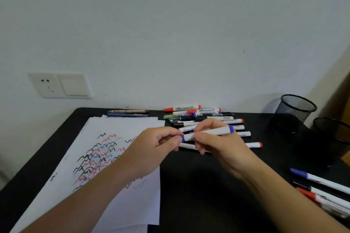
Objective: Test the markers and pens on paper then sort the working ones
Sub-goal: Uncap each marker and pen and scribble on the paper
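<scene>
Item: blue-capped marker (207, 133), held in both my hands at frame centre, above the black table (198, 185).

My left hand (153, 149) has its grip pinched on the marker's blue cap end; my right hand (214, 138) has its grip curled round the white barrel. Scribbled paper (117, 157) lies lower left, with black, red and blue zigzags. Loose pile of markers and pens (200, 117) sits just behind my hands. Sorted markers (325, 189) lie at lower right edge. Two black mesh cups (295, 111) stand at right. Two pens (127, 113) lie by the wall.
</scene>
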